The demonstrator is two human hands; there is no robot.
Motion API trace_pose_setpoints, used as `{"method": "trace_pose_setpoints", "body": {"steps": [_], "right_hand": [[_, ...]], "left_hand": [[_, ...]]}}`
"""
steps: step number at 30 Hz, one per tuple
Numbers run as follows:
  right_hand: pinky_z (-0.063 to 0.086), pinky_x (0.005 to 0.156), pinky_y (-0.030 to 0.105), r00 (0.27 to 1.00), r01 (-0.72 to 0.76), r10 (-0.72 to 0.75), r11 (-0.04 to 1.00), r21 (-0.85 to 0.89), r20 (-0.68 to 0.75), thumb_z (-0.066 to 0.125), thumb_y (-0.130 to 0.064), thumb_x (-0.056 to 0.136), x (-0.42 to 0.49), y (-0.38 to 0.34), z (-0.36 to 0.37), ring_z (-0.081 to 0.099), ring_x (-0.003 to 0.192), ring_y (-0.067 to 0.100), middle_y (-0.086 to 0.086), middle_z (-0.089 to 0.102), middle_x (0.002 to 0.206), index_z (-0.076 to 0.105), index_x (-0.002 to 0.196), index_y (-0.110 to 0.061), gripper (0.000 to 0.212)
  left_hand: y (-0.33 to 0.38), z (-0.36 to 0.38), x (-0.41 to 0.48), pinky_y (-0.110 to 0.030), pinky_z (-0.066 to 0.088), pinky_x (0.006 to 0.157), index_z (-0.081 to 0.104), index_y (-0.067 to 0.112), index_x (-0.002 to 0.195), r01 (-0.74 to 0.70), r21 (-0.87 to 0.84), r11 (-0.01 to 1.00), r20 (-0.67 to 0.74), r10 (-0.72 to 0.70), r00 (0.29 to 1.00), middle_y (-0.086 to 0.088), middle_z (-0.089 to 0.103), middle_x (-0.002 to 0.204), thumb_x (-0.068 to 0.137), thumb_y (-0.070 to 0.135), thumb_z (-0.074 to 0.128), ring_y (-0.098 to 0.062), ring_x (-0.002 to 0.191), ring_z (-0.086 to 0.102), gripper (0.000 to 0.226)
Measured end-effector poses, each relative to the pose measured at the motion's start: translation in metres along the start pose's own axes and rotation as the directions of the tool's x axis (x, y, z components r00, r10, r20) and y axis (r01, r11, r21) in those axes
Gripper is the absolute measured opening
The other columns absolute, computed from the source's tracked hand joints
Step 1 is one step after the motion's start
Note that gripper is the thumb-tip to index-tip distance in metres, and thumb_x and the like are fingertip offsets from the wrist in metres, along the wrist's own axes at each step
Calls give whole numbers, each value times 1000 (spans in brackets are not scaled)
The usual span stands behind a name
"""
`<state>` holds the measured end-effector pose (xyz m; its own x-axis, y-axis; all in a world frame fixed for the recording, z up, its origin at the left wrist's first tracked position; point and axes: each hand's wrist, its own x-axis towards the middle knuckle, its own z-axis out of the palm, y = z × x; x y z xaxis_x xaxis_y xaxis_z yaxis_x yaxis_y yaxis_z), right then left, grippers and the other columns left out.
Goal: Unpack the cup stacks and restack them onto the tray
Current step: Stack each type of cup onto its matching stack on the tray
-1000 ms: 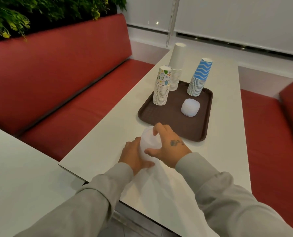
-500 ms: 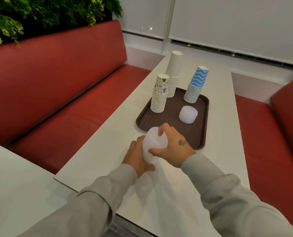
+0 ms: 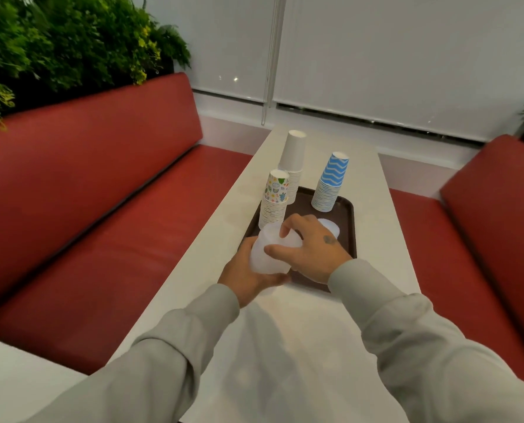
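Observation:
A stack of translucent white plastic cups (image 3: 268, 254) is held over the near left corner of the brown tray (image 3: 347, 227). My left hand (image 3: 247, 274) grips its lower end and my right hand (image 3: 311, 248) grips its top. On the tray stand a patterned cup stack (image 3: 274, 198), a plain white stack (image 3: 294, 161) and a blue zigzag stack (image 3: 331, 181). A short stack of translucent cups (image 3: 331, 227) sits partly hidden behind my right hand. A clear plastic wrapper (image 3: 272, 346) trails from the held stack toward me.
The white table (image 3: 382, 233) runs away from me between two red benches (image 3: 102, 224) (image 3: 483, 224). A second white table corner (image 3: 16, 386) lies at the lower left. Plants top the left bench back.
Both hands have carried the translucent cup stack forward from the table in front of the tray to over the tray's near left corner. The wrapper stays behind on the table.

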<state>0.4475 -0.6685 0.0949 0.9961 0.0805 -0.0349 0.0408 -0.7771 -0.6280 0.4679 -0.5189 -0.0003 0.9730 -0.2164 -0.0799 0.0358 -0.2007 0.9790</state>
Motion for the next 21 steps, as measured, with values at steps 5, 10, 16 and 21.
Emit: {"method": "trace_pose_setpoints", "body": {"steps": [5, 10, 16, 21], "right_hand": [[41, 81, 28, 999, -33, 33, 997, -66, 1, 73, -55, 81, 14, -16, -5, 53, 105, 17, -3, 55, 117, 57, 100, -31, 35], [41, 76, 27, 998, -59, 58, 998, -33, -32, 76, -53, 80, 24, -14, -13, 55, 100, 14, -8, 57, 103, 61, 97, -28, 34], [51, 86, 34, 998, -50, 49, 998, -31, -47, 76, -55, 76, 43, 7, -30, 58, 102, 15, -7, 62, 102, 63, 94, -28, 35], [46, 72, 24, 998, -46, 48, 999, 28, -44, 76, -52, 77, 55, 33, -52, 57, 99, 12, -9, 61, 101, 64, 96, -28, 32]], "left_hand": [[6, -16, 12, -30, 58, 81, 36, 42, 128, -24, -16, 1000, 46, 25, 999, 7, 56, 123, 65, 22, 93, -17, 108, 59, 87], [12, -15, 25, -40, 55, 94, 41, 49, 132, -51, -46, 998, 64, 54, 996, 15, 59, 125, 55, 57, 87, -14, 113, 60, 90], [23, 3, 44, -42, 55, 96, 42, 50, 130, -42, -21, 999, 56, 43, 997, 15, 60, 124, 54, 62, 82, -14, 112, 60, 87], [31, 25, 61, -39, 54, 94, 45, 53, 124, -48, -16, 999, 7, 48, 999, 17, 60, 123, 59, 53, 85, -13, 113, 60, 76]]}}
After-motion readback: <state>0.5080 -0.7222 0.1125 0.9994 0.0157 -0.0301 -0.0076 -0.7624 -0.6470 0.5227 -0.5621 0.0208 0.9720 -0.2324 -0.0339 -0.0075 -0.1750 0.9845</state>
